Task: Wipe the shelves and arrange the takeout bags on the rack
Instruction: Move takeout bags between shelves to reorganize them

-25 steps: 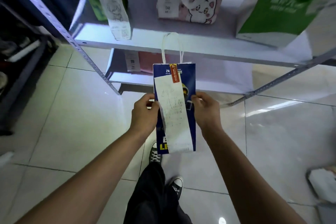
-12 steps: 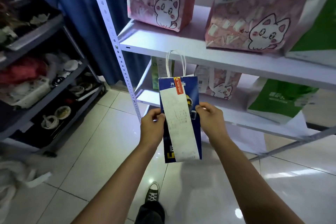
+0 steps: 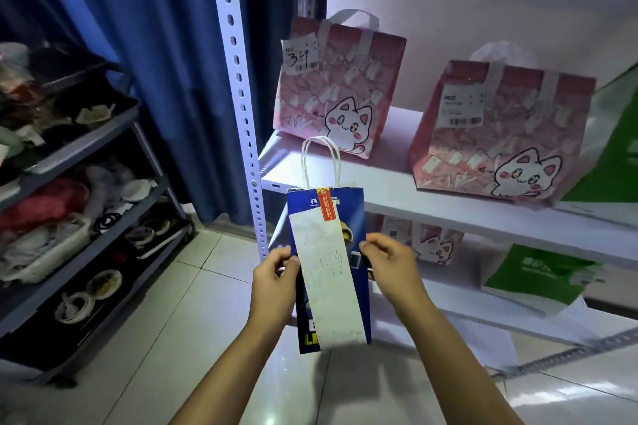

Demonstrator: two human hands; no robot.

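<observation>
Blue bag: upright in mid-air, in front of and below the middle shelf.
Long axis: vertical, handles up.
Left grip: pinching its left edge.
Right grip: pinching its right edge.
Free spot: shelf edge left of the pink cat bag, up and ahead; left hand nearer.

We see the left hand and right hand pinching the sides of a blue bag, upright, before the white shelf with two pink bags.
</observation>
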